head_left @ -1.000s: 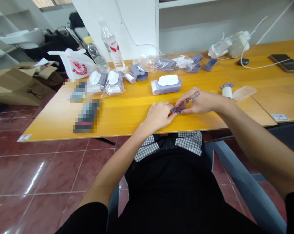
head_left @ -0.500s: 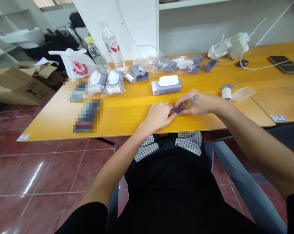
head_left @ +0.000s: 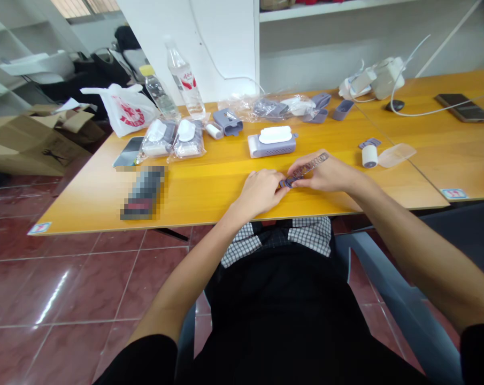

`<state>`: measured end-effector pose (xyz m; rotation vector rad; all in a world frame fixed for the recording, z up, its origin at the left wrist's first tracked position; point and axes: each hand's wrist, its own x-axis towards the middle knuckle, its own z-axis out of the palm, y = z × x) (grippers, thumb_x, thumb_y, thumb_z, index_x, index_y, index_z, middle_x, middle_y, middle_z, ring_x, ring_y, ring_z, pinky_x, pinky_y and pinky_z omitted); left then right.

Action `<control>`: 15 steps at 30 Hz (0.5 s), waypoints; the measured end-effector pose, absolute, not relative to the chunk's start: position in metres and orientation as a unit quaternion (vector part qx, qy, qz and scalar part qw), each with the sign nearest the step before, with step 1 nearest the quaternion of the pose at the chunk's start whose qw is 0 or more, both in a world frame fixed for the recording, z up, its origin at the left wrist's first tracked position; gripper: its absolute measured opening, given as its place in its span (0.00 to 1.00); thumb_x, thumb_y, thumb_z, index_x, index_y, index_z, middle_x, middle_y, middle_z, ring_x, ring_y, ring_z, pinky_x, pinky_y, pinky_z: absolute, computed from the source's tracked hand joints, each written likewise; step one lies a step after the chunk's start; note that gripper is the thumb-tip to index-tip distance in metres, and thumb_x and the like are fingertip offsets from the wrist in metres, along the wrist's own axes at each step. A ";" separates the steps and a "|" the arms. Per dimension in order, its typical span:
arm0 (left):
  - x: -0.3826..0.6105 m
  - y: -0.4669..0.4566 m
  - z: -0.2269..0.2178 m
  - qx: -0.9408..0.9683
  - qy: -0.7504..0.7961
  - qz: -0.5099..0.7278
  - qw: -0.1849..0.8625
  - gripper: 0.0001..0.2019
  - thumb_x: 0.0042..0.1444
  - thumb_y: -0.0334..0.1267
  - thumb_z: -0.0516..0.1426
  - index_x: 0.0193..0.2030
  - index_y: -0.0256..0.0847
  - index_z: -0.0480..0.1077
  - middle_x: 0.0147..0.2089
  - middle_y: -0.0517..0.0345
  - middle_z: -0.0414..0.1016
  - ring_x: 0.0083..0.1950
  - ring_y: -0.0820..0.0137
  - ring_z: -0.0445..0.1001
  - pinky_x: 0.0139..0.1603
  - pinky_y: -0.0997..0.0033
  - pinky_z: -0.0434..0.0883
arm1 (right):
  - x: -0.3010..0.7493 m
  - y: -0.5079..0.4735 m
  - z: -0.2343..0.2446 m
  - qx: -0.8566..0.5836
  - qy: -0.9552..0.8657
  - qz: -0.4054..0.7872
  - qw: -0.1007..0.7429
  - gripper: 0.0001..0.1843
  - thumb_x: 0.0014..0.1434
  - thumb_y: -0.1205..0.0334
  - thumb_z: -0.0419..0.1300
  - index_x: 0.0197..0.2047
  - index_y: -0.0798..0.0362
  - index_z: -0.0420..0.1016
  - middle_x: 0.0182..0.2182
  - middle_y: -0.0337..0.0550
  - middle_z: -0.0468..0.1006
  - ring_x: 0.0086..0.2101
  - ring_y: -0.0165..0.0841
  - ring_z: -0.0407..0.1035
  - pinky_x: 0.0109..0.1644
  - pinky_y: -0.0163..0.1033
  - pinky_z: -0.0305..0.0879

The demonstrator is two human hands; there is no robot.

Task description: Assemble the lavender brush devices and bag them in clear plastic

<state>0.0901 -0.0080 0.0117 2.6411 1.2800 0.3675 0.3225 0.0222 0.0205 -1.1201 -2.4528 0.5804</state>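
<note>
One small purple piece (head_left: 286,183) sits near the front edge of our counter (head_left: 209,195), its end at our left hand (head_left: 261,191), whose grip we cannot judge. Our right hand (head_left: 325,171) pinches it, grip closed, a clear ringed strip (head_left: 312,164) slanting up from there. Beyond, we see a purple-and-white case (head_left: 271,148), then, farther back, a red-labelled bottle (head_left: 189,88).

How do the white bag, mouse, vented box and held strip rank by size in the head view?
1. White bag
2. Vented box
3. Held strip and mouse: too close to rank; strip longer but thinner.
</note>
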 end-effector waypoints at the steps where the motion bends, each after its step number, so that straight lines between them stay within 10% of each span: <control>1: 0.090 -0.008 0.012 0.888 0.432 0.123 0.093 0.12 0.73 0.42 0.59 0.52 0.39 0.81 0.45 0.49 0.84 0.48 0.58 0.80 0.52 0.56 0.74 | 0.322 0.022 0.019 -0.406 -0.869 0.206 0.192 0.10 0.61 0.55 0.69 0.45 0.45 0.86 0.43 0.43 0.90 0.43 0.45 0.83 0.54 0.50 0.75; 15: 0.092 -0.008 0.011 0.885 0.441 0.125 0.088 0.11 0.73 0.42 0.59 0.47 0.39 0.81 0.44 0.49 0.84 0.49 0.57 0.80 0.52 0.56 0.74 | 0.303 0.007 0.020 -0.493 -0.826 0.162 0.219 0.04 0.56 0.59 0.72 0.36 0.47 0.84 0.32 0.43 0.87 0.36 0.45 0.82 0.47 0.50 0.75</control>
